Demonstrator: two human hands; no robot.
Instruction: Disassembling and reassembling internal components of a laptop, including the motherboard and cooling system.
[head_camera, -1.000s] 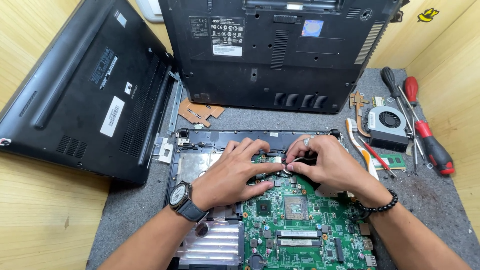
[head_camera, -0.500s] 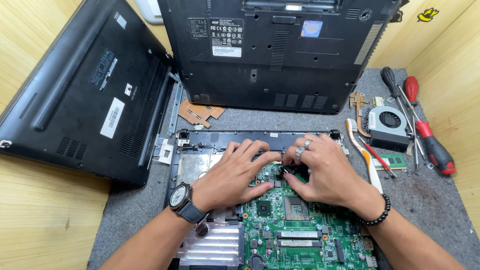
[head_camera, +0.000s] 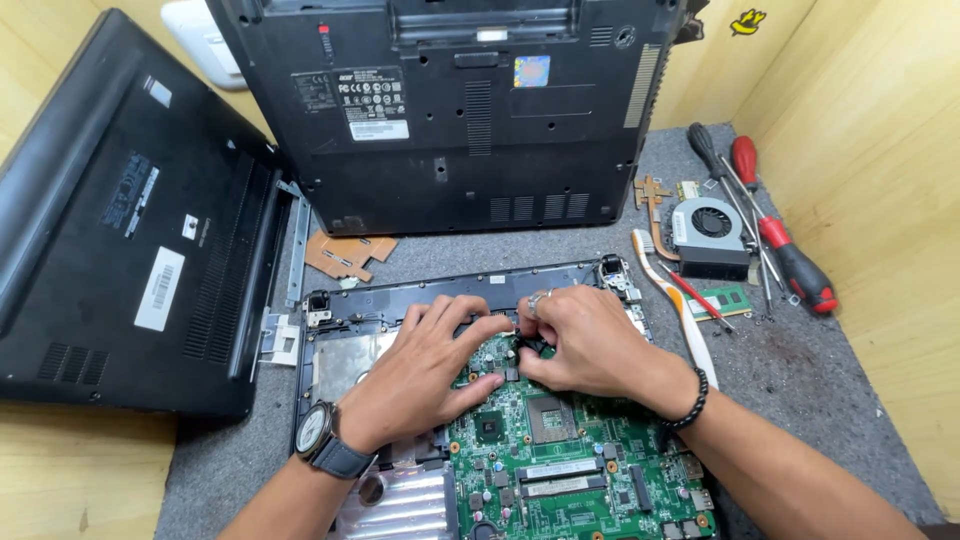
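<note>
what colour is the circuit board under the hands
Green, clearest in the head view: the circuit board lies under both hands.

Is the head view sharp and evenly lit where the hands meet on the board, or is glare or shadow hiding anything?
Head view: sharp, evenly lit, no motion blur. The left hand and right hand cover and shade their contact spot on the green motherboard. Mild sheen on the upright black laptop base; edges bow slightly.

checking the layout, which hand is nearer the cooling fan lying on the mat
Right. The right hand rests on the green circuit board, on the side toward the cooling fan; the left hand lies farther off, across the board.
</note>
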